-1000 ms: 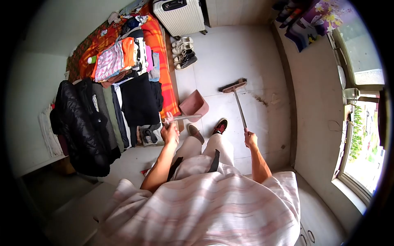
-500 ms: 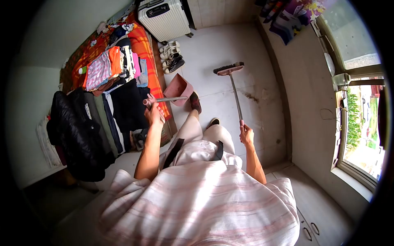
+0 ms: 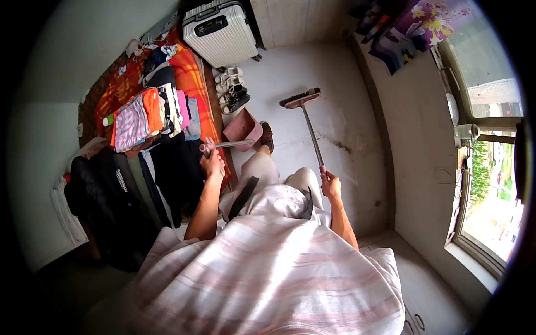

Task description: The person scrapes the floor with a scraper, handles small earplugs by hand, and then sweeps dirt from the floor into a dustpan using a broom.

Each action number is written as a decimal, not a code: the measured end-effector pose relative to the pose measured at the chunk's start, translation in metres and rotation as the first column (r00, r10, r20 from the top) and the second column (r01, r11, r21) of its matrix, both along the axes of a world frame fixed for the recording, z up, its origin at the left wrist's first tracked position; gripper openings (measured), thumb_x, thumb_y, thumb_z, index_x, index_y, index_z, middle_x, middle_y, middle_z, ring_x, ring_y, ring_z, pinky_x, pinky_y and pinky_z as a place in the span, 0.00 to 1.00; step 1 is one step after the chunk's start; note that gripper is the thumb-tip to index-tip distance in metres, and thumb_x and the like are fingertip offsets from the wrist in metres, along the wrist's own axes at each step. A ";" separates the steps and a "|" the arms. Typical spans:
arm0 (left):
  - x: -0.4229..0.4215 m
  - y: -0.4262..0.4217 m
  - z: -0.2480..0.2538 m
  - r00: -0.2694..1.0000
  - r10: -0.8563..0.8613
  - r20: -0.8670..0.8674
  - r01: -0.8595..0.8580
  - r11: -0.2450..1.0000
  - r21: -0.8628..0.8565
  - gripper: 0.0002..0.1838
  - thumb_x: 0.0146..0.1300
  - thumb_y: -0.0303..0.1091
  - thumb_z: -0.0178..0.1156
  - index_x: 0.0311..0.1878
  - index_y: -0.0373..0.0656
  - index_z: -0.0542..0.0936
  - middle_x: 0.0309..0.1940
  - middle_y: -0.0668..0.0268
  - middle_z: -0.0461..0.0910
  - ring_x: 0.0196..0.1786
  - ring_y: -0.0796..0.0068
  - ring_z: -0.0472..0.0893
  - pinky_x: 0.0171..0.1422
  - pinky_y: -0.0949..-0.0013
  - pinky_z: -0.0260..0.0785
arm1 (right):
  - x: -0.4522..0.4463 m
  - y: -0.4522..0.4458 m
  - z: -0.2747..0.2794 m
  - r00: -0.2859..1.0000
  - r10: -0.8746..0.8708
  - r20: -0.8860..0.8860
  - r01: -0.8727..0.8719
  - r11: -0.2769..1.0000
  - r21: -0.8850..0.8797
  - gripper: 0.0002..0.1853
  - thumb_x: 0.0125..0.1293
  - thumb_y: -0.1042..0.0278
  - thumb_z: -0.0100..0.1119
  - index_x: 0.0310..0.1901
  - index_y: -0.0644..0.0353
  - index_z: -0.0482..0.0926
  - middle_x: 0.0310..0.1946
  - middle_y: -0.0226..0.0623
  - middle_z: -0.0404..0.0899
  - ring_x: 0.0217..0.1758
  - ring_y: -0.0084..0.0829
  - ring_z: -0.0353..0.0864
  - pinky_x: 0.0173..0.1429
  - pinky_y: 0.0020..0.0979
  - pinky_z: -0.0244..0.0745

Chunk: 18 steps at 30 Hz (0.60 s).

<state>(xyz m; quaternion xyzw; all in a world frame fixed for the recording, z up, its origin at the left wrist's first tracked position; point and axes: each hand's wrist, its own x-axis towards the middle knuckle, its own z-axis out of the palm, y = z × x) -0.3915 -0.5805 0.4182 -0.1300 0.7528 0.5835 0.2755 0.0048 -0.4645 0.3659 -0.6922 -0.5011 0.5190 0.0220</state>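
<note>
My right hand (image 3: 331, 184) is wrapped round the end of a long broom handle. The broom (image 3: 301, 99) has a pink head with dark bristles, which lies out on the floor ahead of me. A patch of dark dirt (image 3: 340, 146) is on the floor to the right of the handle. My left hand (image 3: 213, 161) grips the handle of a pink dustpan (image 3: 243, 127). The pan is low by the bed's edge, just left of my shoe (image 3: 267, 137); whether it touches the floor I cannot tell.
On the left, a bed with an orange checked blanket (image 3: 200, 72) bears folded clothes (image 3: 134, 120) and dark garments (image 3: 106, 195). Shoes (image 3: 234, 92) line its side, below a white suitcase (image 3: 220, 36). A wall with a window (image 3: 488, 173) bounds the right.
The broom head has moved a little to the left, and my right hand with it. My view has shifted slightly. Both hands keep their grip.
</note>
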 end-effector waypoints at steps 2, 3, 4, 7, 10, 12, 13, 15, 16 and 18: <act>0.001 -0.007 -0.005 1.000 0.002 -0.005 -0.002 1.000 -0.019 0.06 0.60 0.32 0.59 0.32 0.43 0.72 0.17 0.72 0.68 0.13 0.80 0.69 0.13 0.76 0.61 | -0.006 0.007 0.002 0.999 -0.033 -0.012 0.032 0.999 -0.028 0.23 0.65 0.56 0.55 0.59 0.58 0.75 0.17 0.35 0.77 0.16 0.24 0.75 0.19 0.29 0.72; 0.004 -0.009 -0.003 1.000 0.007 -0.005 -0.007 0.999 -0.039 0.06 0.60 0.32 0.59 0.32 0.43 0.72 0.17 0.71 0.68 0.13 0.80 0.68 0.13 0.75 0.62 | -0.006 0.009 0.005 1.000 -0.016 -0.007 0.016 1.000 -0.022 0.23 0.65 0.56 0.55 0.58 0.59 0.75 0.17 0.35 0.77 0.16 0.24 0.75 0.20 0.29 0.72; 0.007 -0.013 -0.002 1.000 0.007 -0.006 -0.008 0.998 -0.061 0.06 0.60 0.32 0.59 0.32 0.43 0.72 0.17 0.71 0.68 0.13 0.80 0.68 0.13 0.75 0.62 | -0.006 0.010 0.008 1.000 -0.018 -0.008 0.018 0.999 -0.029 0.23 0.65 0.56 0.55 0.58 0.59 0.75 0.17 0.35 0.77 0.16 0.24 0.75 0.20 0.29 0.72; 0.011 -0.024 -0.010 0.999 -0.035 -0.017 0.034 0.996 -0.088 0.06 0.59 0.31 0.59 0.31 0.43 0.72 0.17 0.71 0.69 0.12 0.80 0.68 0.14 0.75 0.62 | 0.001 0.004 0.013 0.999 0.048 0.010 -0.048 0.998 0.044 0.22 0.65 0.58 0.54 0.55 0.64 0.76 0.24 0.44 0.81 0.20 0.31 0.80 0.25 0.33 0.77; 0.020 -0.035 -0.012 0.997 -0.076 -0.006 0.075 0.993 -0.096 0.04 0.57 0.30 0.58 0.32 0.44 0.74 0.18 0.72 0.69 0.15 0.80 0.69 0.16 0.75 0.62 | 0.008 -0.001 0.019 0.999 0.037 0.005 -0.037 0.999 0.034 0.22 0.64 0.58 0.54 0.55 0.64 0.76 0.23 0.45 0.81 0.20 0.31 0.80 0.26 0.34 0.77; 0.031 -0.044 -0.007 0.997 -0.073 -0.009 0.072 0.995 -0.076 0.04 0.57 0.30 0.58 0.32 0.44 0.73 0.17 0.71 0.69 0.14 0.80 0.69 0.16 0.74 0.62 | 0.011 -0.002 0.020 0.999 0.053 0.002 -0.053 0.997 0.047 0.22 0.64 0.58 0.54 0.55 0.64 0.77 0.23 0.45 0.81 0.20 0.32 0.81 0.25 0.34 0.77; 0.038 -0.049 -0.003 0.997 -0.075 -0.001 0.075 0.993 -0.096 0.04 0.57 0.30 0.58 0.31 0.44 0.73 0.17 0.71 0.69 0.14 0.80 0.68 0.15 0.74 0.63 | 0.012 -0.002 0.022 0.998 0.067 0.001 -0.067 0.997 0.028 0.22 0.64 0.58 0.54 0.55 0.64 0.76 0.23 0.45 0.81 0.20 0.32 0.81 0.25 0.34 0.77; 0.051 -0.060 0.006 0.997 -0.071 0.013 0.072 0.988 -0.139 0.04 0.56 0.30 0.59 0.31 0.44 0.73 0.17 0.71 0.69 0.14 0.80 0.68 0.15 0.74 0.63 | 0.014 -0.006 0.021 0.996 0.089 -0.004 -0.089 0.996 -0.003 0.23 0.64 0.57 0.54 0.55 0.64 0.76 0.23 0.45 0.81 0.20 0.32 0.81 0.25 0.34 0.77; 0.056 -0.067 0.006 0.998 -0.063 0.012 0.064 0.987 -0.148 0.04 0.56 0.30 0.59 0.31 0.44 0.73 0.17 0.71 0.69 0.14 0.80 0.68 0.15 0.74 0.63 | 0.016 -0.008 0.015 0.995 0.096 -0.006 -0.095 0.995 0.021 0.22 0.64 0.57 0.54 0.55 0.64 0.76 0.23 0.46 0.81 0.20 0.33 0.81 0.26 0.34 0.77; 0.063 -0.081 0.007 0.996 -0.089 0.030 0.092 0.985 -0.143 0.04 0.55 0.30 0.59 0.31 0.44 0.73 0.17 0.71 0.69 0.14 0.80 0.68 0.15 0.74 0.63 | 0.020 -0.013 -0.002 0.994 0.106 -0.007 -0.105 0.994 0.035 0.22 0.64 0.57 0.54 0.54 0.64 0.77 0.24 0.46 0.81 0.20 0.34 0.81 0.26 0.35 0.77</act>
